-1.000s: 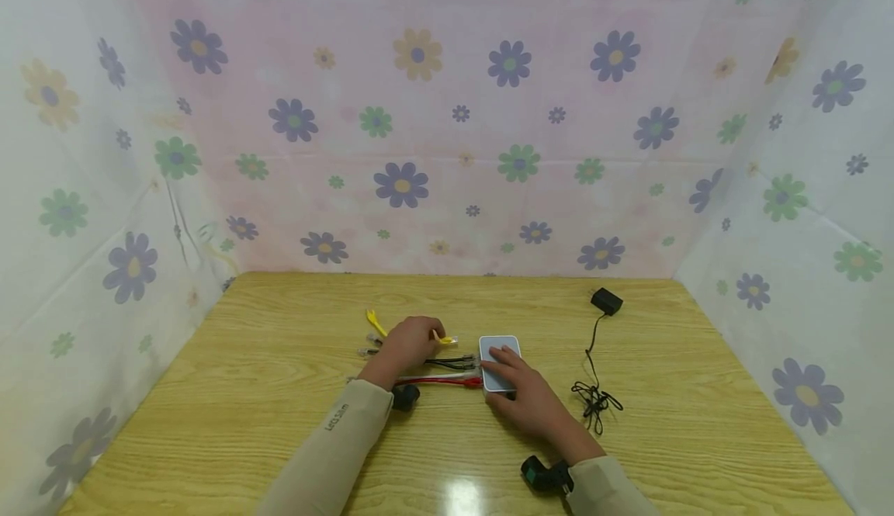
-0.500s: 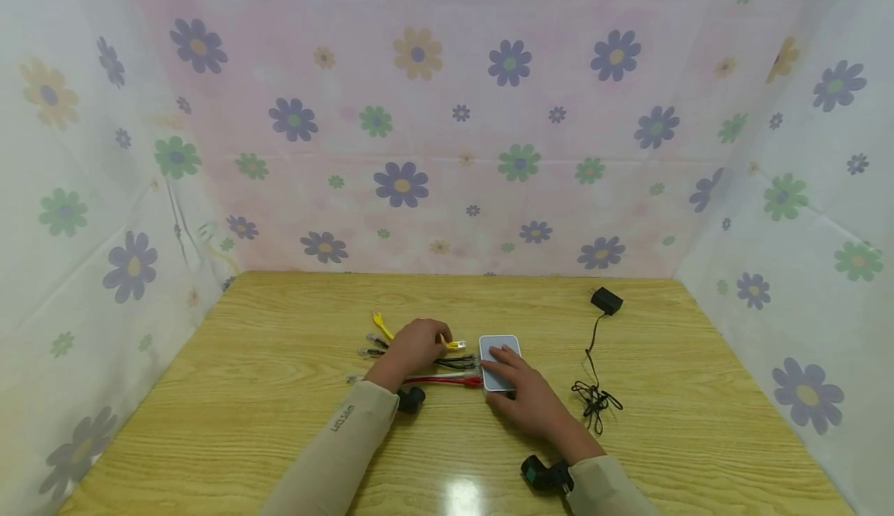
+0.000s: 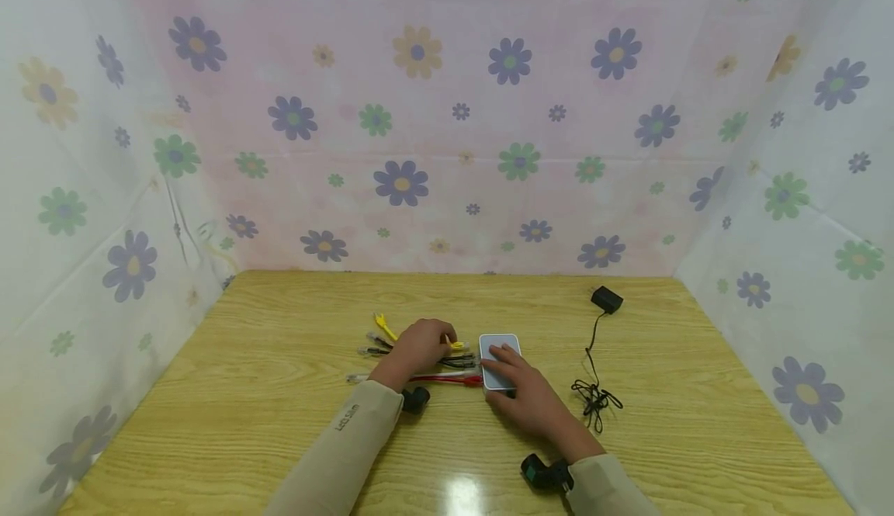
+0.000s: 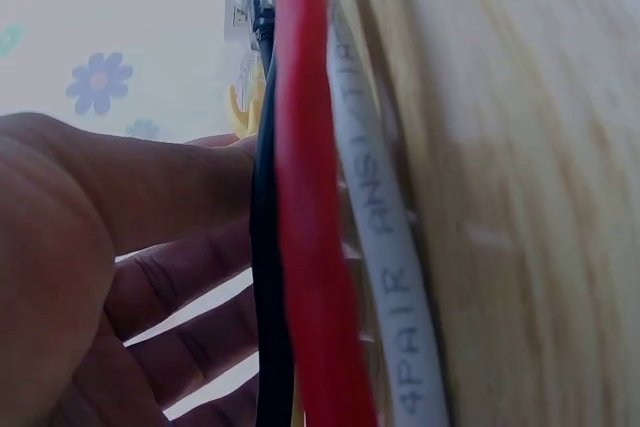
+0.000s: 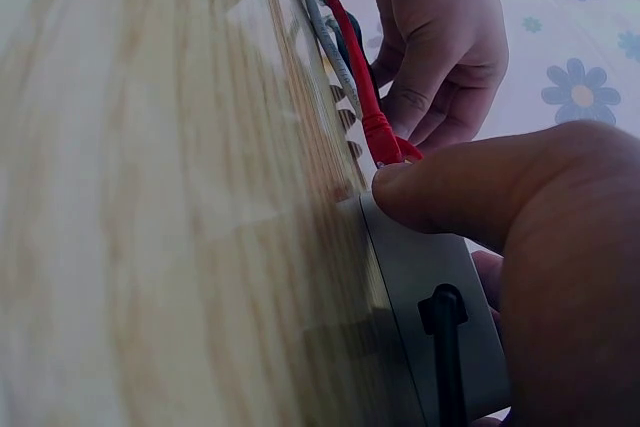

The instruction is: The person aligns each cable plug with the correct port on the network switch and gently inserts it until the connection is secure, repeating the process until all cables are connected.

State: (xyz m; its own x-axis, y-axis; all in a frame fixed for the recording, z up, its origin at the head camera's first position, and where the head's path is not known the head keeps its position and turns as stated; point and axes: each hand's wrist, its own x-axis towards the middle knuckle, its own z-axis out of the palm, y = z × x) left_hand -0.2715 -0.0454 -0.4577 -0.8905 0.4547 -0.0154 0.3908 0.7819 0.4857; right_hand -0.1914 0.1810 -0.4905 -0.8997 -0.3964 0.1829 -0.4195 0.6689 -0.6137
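Observation:
A small white network switch point(image 3: 499, 341) with a grey top lies mid-table. My right hand point(image 3: 527, 403) holds it, fingers across the top and thumb on the near side. At its left edge my left hand point(image 3: 419, 345) pinches a yellow network cable point(image 3: 385, 324) close to its clear plug. Whether that plug is in a port cannot be made out. Red cable point(image 3: 443, 379), white cable point(image 3: 358, 378) and black cables point(image 3: 457, 361) run left from the same edge. In the right wrist view a black lead point(image 5: 447, 347) enters the switch's near side.
A black power adapter point(image 3: 606, 299) lies at the back right, its thin cord point(image 3: 596, 401) tangled in front of it. Black wrist cameras point(image 3: 541, 475) sit low beside both wrists. Flowered cloth point(image 3: 447, 143) encloses the table point(image 3: 279, 454) on three sides.
My left hand has moved right, bringing the yellow cable's plug up to the switch's left edge. The cable's far end has shifted right too. My right hand stays on the switch.

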